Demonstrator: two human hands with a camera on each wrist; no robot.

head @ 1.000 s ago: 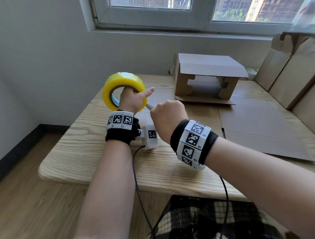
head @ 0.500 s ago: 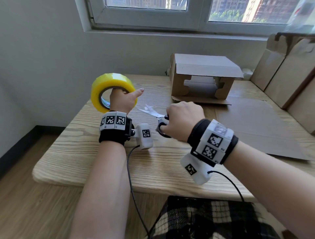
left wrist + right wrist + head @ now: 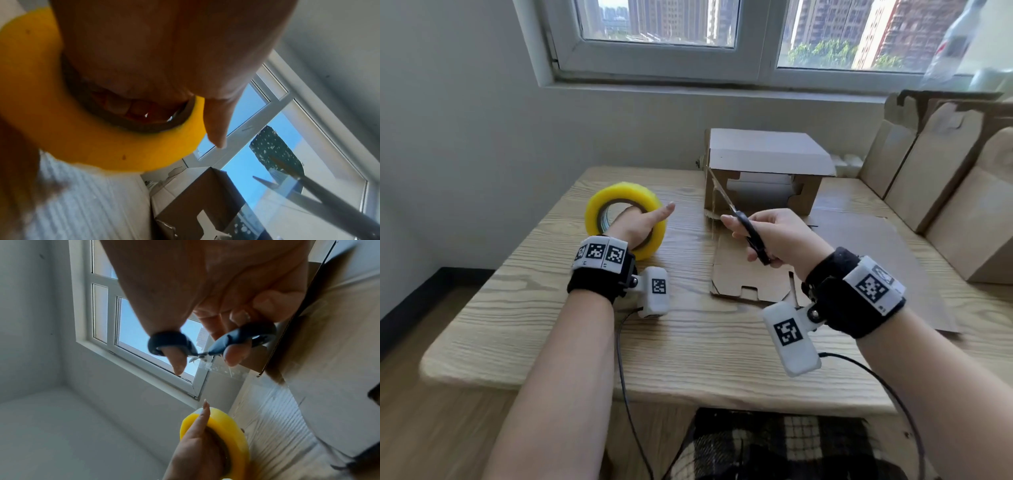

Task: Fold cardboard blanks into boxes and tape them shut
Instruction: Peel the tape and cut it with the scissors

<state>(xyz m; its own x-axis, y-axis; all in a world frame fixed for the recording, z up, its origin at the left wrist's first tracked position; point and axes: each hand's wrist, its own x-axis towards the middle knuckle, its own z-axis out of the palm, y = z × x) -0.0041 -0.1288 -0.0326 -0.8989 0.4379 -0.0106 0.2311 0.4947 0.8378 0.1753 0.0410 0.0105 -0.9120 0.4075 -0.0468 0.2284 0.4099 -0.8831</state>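
Brown cardboard box (image 3: 763,171) at 12 o'clock, taping step: left hand (image 3: 637,224) gripping yellow tape roll (image 3: 619,209), right hand (image 3: 777,236) gripping black-handled scissors (image 3: 743,222); next probably pressing cut strip down.

Bright daylight from the window (image 3: 722,37); wrist views blurred and edge-distorted.

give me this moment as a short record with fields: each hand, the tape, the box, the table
left hand: fingers through the core of the yellow roll of packing tape, thumb out
right hand: grips black-handled scissors
tape strip: clear, by the scissor blades
box: folded brown cardboard box, open side facing the person
table: light wooden table, flat cardboard blank on it
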